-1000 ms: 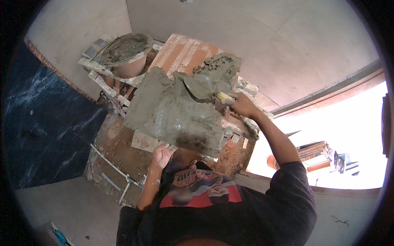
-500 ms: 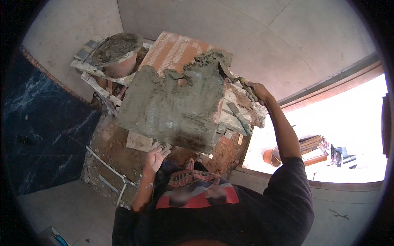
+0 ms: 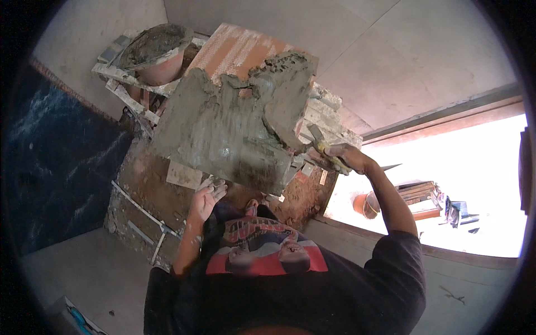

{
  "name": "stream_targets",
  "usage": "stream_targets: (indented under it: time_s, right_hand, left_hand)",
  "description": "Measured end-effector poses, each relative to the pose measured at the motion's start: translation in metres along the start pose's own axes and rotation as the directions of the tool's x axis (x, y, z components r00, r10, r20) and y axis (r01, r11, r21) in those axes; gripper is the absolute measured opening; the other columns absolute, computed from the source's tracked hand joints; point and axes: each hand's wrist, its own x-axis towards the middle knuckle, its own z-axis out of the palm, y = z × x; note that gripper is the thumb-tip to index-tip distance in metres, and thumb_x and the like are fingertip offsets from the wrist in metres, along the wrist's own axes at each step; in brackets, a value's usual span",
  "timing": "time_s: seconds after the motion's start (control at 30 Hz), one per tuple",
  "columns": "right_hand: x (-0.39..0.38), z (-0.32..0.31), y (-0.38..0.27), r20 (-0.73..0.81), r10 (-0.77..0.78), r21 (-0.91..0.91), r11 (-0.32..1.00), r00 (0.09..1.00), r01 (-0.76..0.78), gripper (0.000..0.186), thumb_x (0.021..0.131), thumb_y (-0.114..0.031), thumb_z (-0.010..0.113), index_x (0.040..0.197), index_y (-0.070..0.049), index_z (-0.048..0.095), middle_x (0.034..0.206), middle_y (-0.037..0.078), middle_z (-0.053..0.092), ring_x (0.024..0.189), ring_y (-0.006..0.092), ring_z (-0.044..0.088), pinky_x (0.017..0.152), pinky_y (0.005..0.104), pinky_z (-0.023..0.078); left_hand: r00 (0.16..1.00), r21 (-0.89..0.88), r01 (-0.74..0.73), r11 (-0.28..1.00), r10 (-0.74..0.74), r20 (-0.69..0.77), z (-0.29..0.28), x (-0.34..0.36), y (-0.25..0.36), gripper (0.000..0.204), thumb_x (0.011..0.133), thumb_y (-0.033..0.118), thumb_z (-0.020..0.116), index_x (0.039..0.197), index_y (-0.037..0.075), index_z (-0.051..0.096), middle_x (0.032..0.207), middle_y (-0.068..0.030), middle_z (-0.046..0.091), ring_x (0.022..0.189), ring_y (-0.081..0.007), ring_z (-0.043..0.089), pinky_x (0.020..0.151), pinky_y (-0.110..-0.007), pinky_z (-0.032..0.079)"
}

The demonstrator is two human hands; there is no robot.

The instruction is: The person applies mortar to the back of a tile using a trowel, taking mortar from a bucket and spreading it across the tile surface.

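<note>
A large orange-backed tile [image 3: 237, 47] lies in front of me, most of its face under wet grey mortar [image 3: 223, 128]. My right hand [image 3: 350, 159] is closed round the mortar-caked handle of a trowel [image 3: 290, 142]. The trowel's blade lies on the mortar near the tile's right edge, partly merged with it. Beside the tile's near edge is my left hand [image 3: 206, 198], smeared with mortar, its fingers loosely bent and apart with nothing visible in them. Whether its fingertips touch the tile is unclear. Another tool's handle [image 3: 315, 133] shows beside my right hand, partly hidden.
At the far left, a bucket of mortar [image 3: 159, 61] rests on a rough wooden stand [image 3: 131, 103]. Mortar-stained boards [image 3: 329, 120] stick out right of the tile. White pipes [image 3: 162, 228] cross the dirt floor at left. A bright doorway opens at right.
My right hand has drawn the trowel nearer to me, down along the tile's right side, leaving a smoother mortar strip. My left hand stays by the near edge. The whole view has shifted slightly.
</note>
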Motion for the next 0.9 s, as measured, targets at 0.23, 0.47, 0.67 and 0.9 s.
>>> stream_targets:
  time_s: [0.23, 0.47, 0.67, 0.9]
  right_hand:
    - [-0.047, 0.035, -0.002, 0.040, -0.095, -0.625, 0.774, 0.995, 0.099, 0.049, 0.087, -0.040, 0.060, 0.126, -0.010, 0.058, 0.086, 0.019, 0.068, 0.081, 0.0300, 0.066, 0.080, 0.0429, 0.051]
    - [-0.037, 0.044, 0.015, 0.000, -0.518, -0.988, 0.132, 0.855, 0.079, 0.052, 0.088, -0.034, 0.059, 0.135, -0.014, 0.048, 0.099, 0.023, 0.062, 0.080, 0.0390, 0.064, 0.072, 0.0494, 0.050]
    - [0.029, -0.003, -0.005, -0.174, -0.518, -0.978, 0.191, 0.838, -0.086, 0.049, 0.089, -0.033, 0.056, 0.134, -0.017, 0.047, 0.099, 0.022, 0.062, 0.081, 0.0380, 0.065, 0.069, 0.0508, 0.051]
    - [0.095, -0.054, -0.045, -0.284, -0.610, -0.957, 0.225, 0.740, -0.183, 0.035, 0.088, -0.031, 0.058, 0.117, -0.013, 0.053, 0.091, 0.021, 0.065, 0.082, 0.0395, 0.065, 0.068, 0.0508, 0.051]
  left_hand:
    - [0.999, 0.054, 0.019, 0.998, -0.017, -0.032, 0.004, 0.000, -0.002, 0.043, 0.086, 0.005, 0.052, 0.128, -0.002, 0.045, 0.123, -0.0216, 0.056, 0.118, -0.0362, 0.053, 0.105, -0.048, 0.039]
    - [0.999, 0.044, 0.013, 0.999, -0.011, -0.048, 0.012, -0.003, -0.009, 0.040, 0.088, 0.005, 0.051, 0.126, -0.003, 0.046, 0.120, -0.0212, 0.057, 0.116, -0.0355, 0.055, 0.103, -0.047, 0.041]
    - [0.998, 0.027, -0.036, 0.999, 0.037, -0.054, 0.018, -0.018, -0.013, 0.039, 0.088, 0.006, 0.051, 0.127, -0.001, 0.047, 0.119, -0.0199, 0.058, 0.115, -0.0343, 0.055, 0.102, -0.046, 0.042]
    - [0.989, 0.005, -0.075, 0.997, 0.075, -0.125, -0.026, -0.036, -0.011, 0.045, 0.086, 0.007, 0.055, 0.129, -0.002, 0.045, 0.125, -0.0174, 0.055, 0.119, -0.0358, 0.052, 0.104, -0.050, 0.039]
